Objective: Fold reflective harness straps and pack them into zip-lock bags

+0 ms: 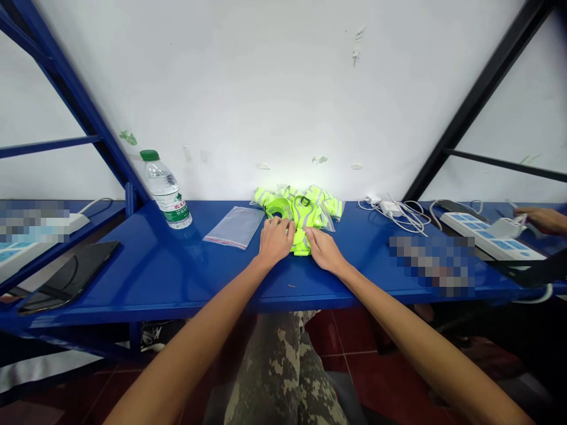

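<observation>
Fluorescent yellow-green reflective straps [301, 241], with grey reflective stripes, lie bunched on the blue table in front of me. My left hand [277, 239] has its fingers curled on the left side of this bundle. From the right, my right hand [325, 248] pinches the bundle's near part with the thumb on top. A black buckle [305, 201] shows on the straps beyond my hands. Behind them lie more yellow-green pieces in clear plastic bags [332, 203]. A flat clear zip bag [234, 227] with a red line along its edge is left of my left hand.
On the blue table [177, 283] a green-capped water bottle [166, 192] stands at the left, near a dark tablet [71, 277]. White cables and chargers [394, 209] lie at the right, before a power strip [491, 236]. Another person's hand [543, 219] is at the far right.
</observation>
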Motion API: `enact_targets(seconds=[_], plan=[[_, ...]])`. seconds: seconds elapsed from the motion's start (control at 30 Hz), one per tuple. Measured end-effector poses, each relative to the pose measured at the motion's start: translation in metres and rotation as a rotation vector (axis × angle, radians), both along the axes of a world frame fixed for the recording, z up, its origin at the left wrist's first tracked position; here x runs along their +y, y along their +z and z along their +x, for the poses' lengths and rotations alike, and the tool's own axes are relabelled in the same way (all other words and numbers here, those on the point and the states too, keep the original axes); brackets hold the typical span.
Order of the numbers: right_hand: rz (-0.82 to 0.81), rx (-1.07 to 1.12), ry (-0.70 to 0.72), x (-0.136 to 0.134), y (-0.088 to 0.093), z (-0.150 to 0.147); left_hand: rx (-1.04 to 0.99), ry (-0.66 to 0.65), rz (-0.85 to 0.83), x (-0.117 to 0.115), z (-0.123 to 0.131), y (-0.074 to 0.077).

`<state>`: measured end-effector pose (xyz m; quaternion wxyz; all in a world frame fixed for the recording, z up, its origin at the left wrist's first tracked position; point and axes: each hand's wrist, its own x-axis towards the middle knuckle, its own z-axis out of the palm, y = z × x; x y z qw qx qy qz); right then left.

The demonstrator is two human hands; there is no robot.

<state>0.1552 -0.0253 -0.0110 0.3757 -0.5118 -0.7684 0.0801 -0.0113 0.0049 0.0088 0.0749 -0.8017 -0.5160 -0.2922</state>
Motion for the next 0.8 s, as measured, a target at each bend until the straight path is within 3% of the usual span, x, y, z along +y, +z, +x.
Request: enact_targets(seconds=[0.33, 0.6, 0.8], plan=[[-0.043, -0.044, -0.023, -0.003, 0.005, -0.003, -0.193, -0.161, -0.082, 0.013, 0.000, -0.011], [0.132, -0.084, -0.082, -0.009, 0.002, 0.000, -0.182, -0.197, -0.126, 0.011, 0.001, -0.008], [0.443, -0.091, -0.010, -0.023, 0.007, -0.007, -0.132, -0.131, -0.153, 0.012, 0.002, -0.006]])
